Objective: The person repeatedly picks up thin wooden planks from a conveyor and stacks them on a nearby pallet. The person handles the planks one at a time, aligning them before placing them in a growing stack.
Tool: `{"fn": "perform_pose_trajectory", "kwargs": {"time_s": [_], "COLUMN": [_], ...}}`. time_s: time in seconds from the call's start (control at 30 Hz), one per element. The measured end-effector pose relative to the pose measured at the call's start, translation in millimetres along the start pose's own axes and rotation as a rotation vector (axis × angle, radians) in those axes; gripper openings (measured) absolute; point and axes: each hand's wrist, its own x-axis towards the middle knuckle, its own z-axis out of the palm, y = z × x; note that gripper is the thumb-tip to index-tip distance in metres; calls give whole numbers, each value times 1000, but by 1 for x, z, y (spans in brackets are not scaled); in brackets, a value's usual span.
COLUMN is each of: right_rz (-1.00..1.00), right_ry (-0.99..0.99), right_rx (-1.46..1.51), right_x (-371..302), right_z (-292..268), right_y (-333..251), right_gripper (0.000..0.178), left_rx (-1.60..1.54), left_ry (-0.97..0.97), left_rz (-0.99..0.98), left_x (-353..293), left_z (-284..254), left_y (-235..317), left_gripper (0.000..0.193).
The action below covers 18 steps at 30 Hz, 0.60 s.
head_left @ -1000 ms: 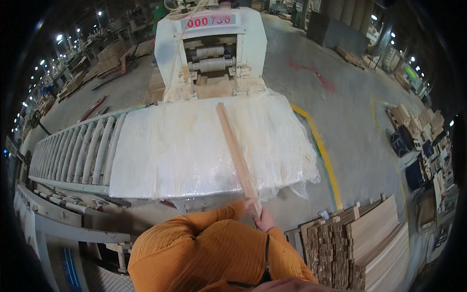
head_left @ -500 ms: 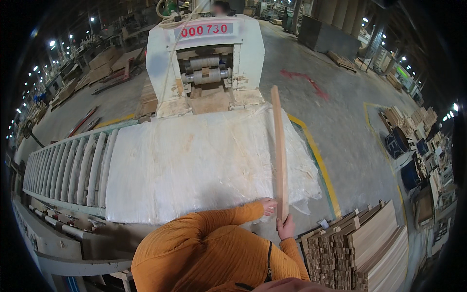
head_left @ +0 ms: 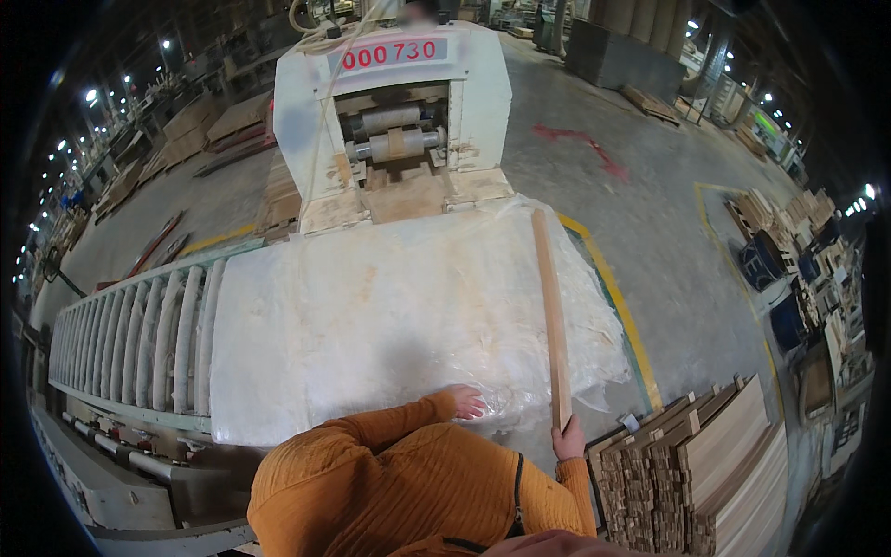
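Note:
A long, narrow wooden board [head_left: 551,316] stretches away from me over the right side of a table [head_left: 390,316] wrapped in clear plastic. My right hand [head_left: 568,438] is closed around the board's near end. Apart from the board, my left hand [head_left: 467,402] is at the table's near edge with its fingers spread and nothing in them. Beyond the table stands a white machine [head_left: 306,139] with rollers [head_left: 397,144] in its opening.
A roller conveyor [head_left: 130,343] adjoins the table on the left. Close by on the right is a stack of wooden boards [head_left: 687,473]. A yellow floor line [head_left: 624,320] runs along the table's right side. Bins [head_left: 763,260] and wood piles stand farther right.
My left hand has come away from the board and moved left, its fingers opening. The board's far end has dropped nearer the table, and my right hand has shifted slightly right with it.

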Motion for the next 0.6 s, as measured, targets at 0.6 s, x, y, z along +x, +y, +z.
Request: {"fn": "perform_pose_trajectory", "kwargs": {"time_s": [0.6], "right_rz": [319], "right_ry": [-61], "right_rx": [107], "right_x": [3], "right_z": [5], "right_y": [8], "right_gripper": [54], "left_rx": [-190], "left_ry": [136], "left_rz": [-102], "left_x": [23], "left_z": [-9], "left_y": [39], "left_gripper": [33]}}
